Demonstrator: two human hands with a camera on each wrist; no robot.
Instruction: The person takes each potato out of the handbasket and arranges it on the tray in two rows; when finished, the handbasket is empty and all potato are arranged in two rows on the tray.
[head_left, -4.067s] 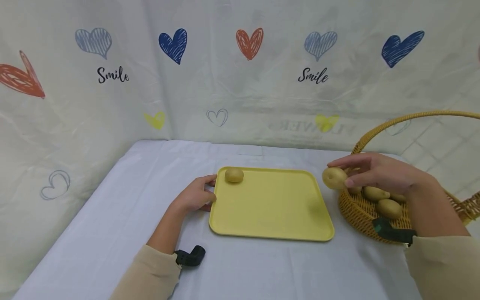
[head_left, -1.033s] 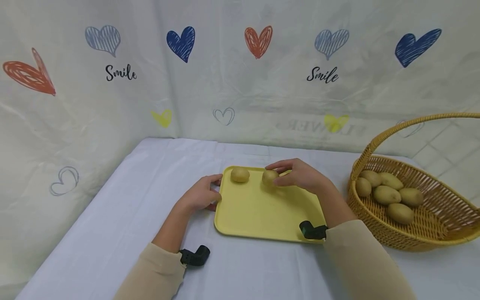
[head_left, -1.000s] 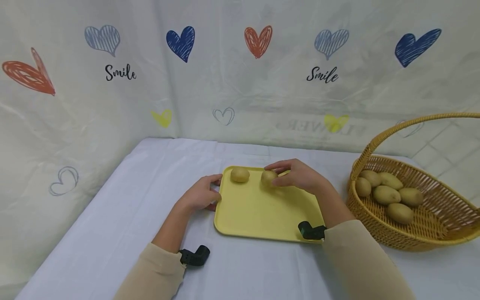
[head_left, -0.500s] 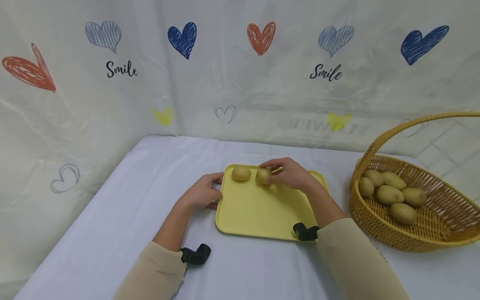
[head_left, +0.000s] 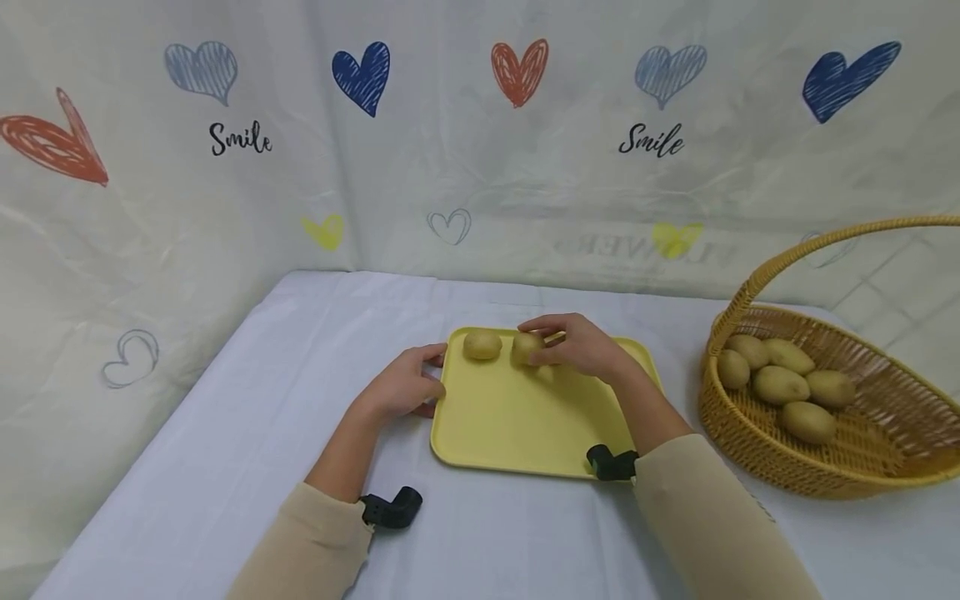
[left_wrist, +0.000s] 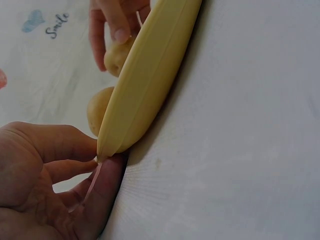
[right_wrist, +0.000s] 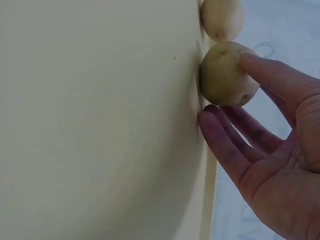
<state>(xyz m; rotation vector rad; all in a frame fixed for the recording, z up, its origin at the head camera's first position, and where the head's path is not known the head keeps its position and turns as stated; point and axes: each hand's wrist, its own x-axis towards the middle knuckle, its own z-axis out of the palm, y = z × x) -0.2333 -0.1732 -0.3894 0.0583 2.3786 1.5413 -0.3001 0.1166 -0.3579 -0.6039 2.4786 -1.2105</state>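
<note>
A yellow tray (head_left: 525,425) lies on the white cloth in the head view. My left hand (head_left: 401,383) grips its left edge; in the left wrist view the thumb meets the rim while other fingers (left_wrist: 107,180) lie below. One potato (head_left: 482,344) sits in the tray's far left corner. To its right, a second potato (head_left: 527,348) rests on the tray near the far rim, held by my right hand (head_left: 581,348). The right wrist view shows the thumb (right_wrist: 272,75) on this potato (right_wrist: 227,75), with the fingers around its other side.
A wicker basket (head_left: 795,477) with a tall arched handle stands right of the tray. Several potatoes (head_left: 780,385) lie inside it, toward its left. Behind the table hangs a pale curtain (head_left: 450,167) printed with hearts. Black cameras are strapped to both wrists.
My right hand has carried the potato from beside the basket onto the tray, then slid it left, closer to the first potato. My left hand has stayed at the tray's edge.
</note>
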